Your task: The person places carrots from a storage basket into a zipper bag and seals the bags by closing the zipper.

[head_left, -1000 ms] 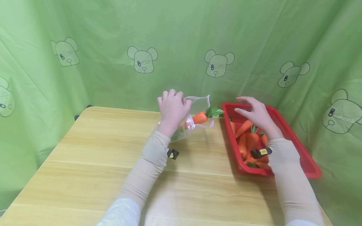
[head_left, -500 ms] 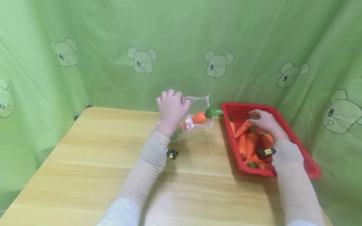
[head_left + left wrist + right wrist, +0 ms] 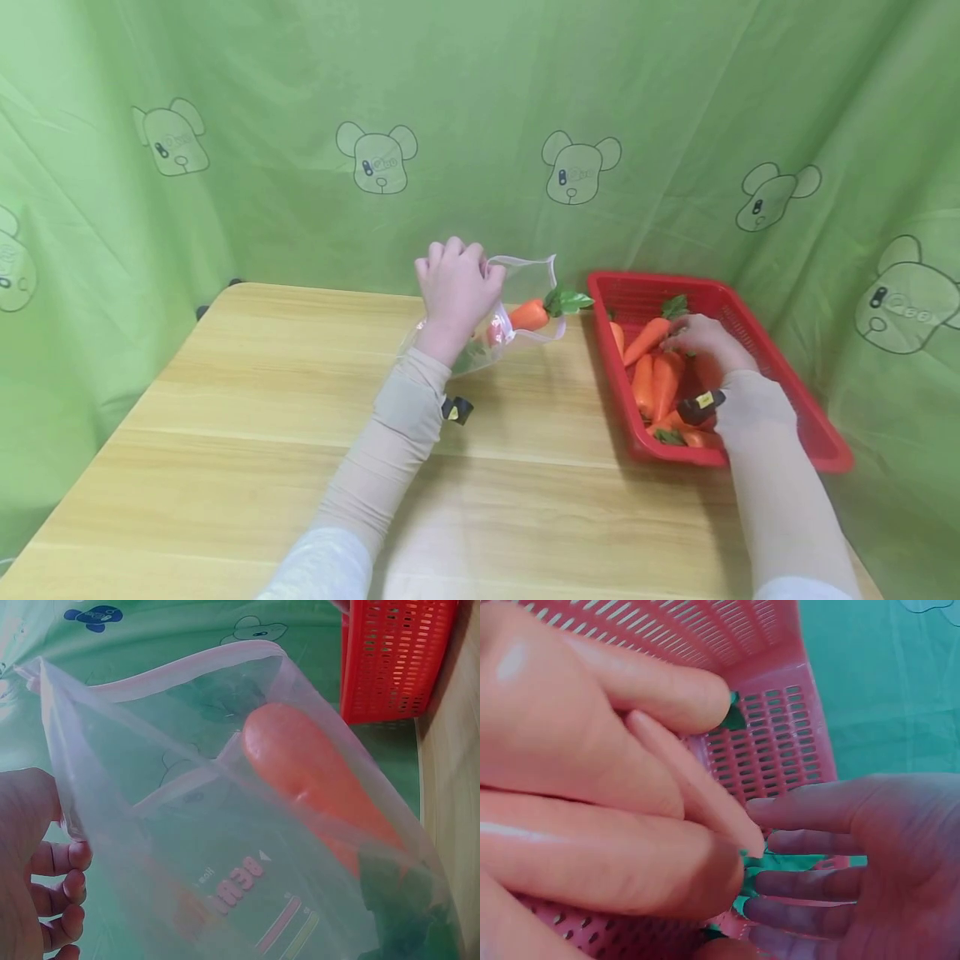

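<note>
My left hand grips the edge of a clear zip bag, holding its mouth apart over the table. A carrot with green leaves pokes toward the bag's opening in the head view. The left wrist view shows a carrot through the clear plastic, with green at its lower end. Inside the red basket, my right hand reaches down beside several carrots. In the right wrist view its fingers extend, fingertips right at the green leafy end of a carrot.
The basket stands at the right of the wooden table, its perforated walls around the carrots. A green curtain with printed bear heads hangs behind the table and along both sides. A dark wrist camera is strapped at the left wrist.
My right hand has gone from above the basket's far left rim down in among the carrots, uncovering a leafy top behind it. The left hand and bag have stayed nearly still.
</note>
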Motion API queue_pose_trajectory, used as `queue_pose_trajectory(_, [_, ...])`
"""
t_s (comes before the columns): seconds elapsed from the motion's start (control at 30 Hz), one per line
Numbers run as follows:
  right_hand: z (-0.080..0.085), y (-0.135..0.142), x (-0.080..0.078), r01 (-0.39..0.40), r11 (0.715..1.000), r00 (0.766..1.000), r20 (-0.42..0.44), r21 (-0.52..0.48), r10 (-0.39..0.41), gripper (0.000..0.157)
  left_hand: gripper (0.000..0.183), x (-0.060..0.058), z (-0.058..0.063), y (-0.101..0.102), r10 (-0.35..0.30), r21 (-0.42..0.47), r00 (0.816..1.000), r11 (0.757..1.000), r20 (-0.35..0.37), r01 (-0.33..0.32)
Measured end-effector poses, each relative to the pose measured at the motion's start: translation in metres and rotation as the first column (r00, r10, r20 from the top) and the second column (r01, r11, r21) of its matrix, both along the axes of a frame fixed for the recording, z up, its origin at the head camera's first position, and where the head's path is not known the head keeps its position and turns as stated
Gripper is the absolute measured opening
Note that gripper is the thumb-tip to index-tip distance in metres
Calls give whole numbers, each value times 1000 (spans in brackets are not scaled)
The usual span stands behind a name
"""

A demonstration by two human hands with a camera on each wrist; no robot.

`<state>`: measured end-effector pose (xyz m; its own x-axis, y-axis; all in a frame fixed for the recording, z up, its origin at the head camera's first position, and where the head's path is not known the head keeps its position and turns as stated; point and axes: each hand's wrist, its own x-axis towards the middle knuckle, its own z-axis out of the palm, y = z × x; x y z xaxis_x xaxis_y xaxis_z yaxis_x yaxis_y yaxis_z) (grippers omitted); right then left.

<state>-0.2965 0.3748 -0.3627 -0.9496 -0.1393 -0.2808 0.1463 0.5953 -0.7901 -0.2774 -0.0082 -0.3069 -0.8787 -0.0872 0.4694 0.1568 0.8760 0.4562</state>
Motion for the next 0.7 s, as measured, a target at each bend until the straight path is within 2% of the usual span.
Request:
queue_pose_trajectory(0.03, [2,-6,11,7,989,999,46,-146,0,32,23,0,0,0,1,-1,1000,1000,-3,-1])
queue_pose_trajectory(0.07, [5,-11,22,18,956,995,101,-292,12,31,23,-1,-1,0,0,-1,1000,1000,-7,-1])
queue_pose_trajectory(0.1, [7,-17,31,34,912,988,154,-409,32,31,23,-1,-1,0,0,-1,1000,1000,-9,0])
queue_pose_trajectory(0.13, [8,-18,34,1,884,980,175,-467,91,34,23,-1,-1,1,0,-2,1000,1000,-9,0])
queue_pose_trajectory(0.17, [7,-18,35,-10,874,973,195,-486,119,34,23,-1,-1,1,0,-3,1000,1000,-8,0])
queue_pose_trajectory(0.2, [7,-18,34,-53,866,970,182,-498,164,36,23,-1,-1,1,0,-3,1000,1000,-9,0])
queue_pose_trajectory(0.23, [8,-18,34,-20,871,968,209,-490,139,35,23,-1,-1,1,-1,-2,1000,1000,-8,1])
queue_pose_trajectory(0.3, [10,-19,34,114,905,964,265,-409,-2,28,23,0,-1,1,-1,-1,1000,1000,-4,1])
queue_pose_trajectory(0.33, [12,-19,33,185,912,954,291,-365,-77,24,23,0,-1,1,-1,0,1000,1000,-1,1])
queue_pose_trajectory(0.37, [13,-19,33,267,910,933,319,-316,-163,19,23,0,-1,1,-2,2,1000,1000,0,2])
queue_pose_trajectory(0.43, [16,-19,32,393,885,885,365,-249,-290,16,23,0,-1,1,-3,3,1000,1000,3,3])
queue_pose_trajectory(0.47, [17,-19,32,423,875,870,376,-236,-319,16,23,0,0,1,-4,2,1000,1000,5,3])
queue_pose_trajectory(0.57, [18,-17,31,430,874,861,393,-226,-322,14,23,1,0,1,-5,-1,1000,1000,11,5])
queue_pose_trajectory(0.67, [15,-17,29,331,906,892,402,-263,-209,7,23,1,0,2,-5,-5,1000,1000,13,5])
queue_pose_trajectory(0.7, [14,-17,29,317,907,892,411,-277,-186,9,23,1,0,2,-3,-5,1000,1000,13,4])
